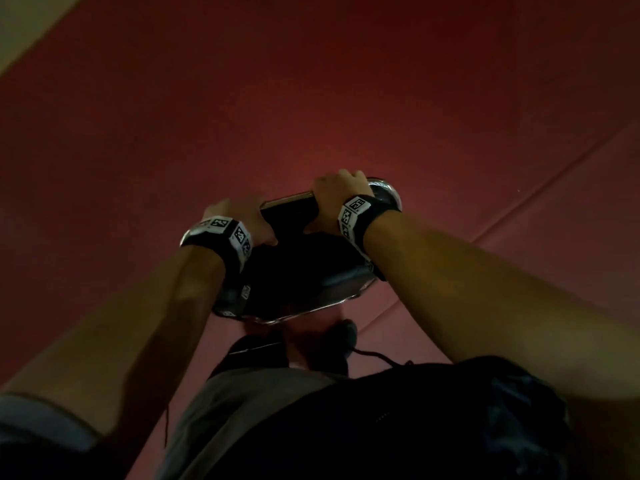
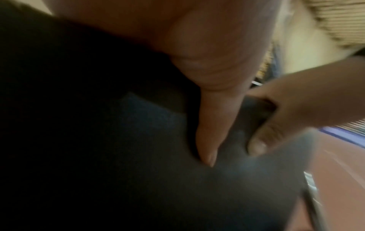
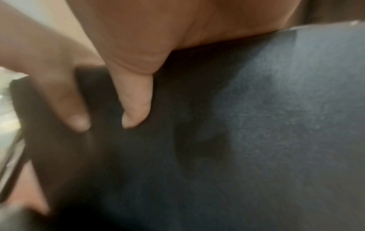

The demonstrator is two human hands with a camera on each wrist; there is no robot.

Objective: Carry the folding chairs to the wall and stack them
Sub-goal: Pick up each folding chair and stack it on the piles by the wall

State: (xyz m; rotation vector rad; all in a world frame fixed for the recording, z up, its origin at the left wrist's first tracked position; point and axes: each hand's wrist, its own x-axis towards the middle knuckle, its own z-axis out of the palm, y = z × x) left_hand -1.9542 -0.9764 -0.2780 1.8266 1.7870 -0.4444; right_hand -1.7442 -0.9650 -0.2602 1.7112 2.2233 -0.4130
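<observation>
Folding chair [image 1: 291, 268], centre of frame, above red floor [image 1: 311, 98], carried. Left hand [image 1: 242, 220] and right hand [image 1: 341, 194] each clenched over its top edge, thumbs against dark padding. Best kept level, close to body, clear of feet [image 1: 343, 332].

Both forearms reach forward and down, wrists banded. Left hand [image 1: 242, 220] and right hand [image 1: 337, 195] grip folding chair [image 1: 294, 271], fingers over top edge, thumbs pressed against dark padding.
</observation>
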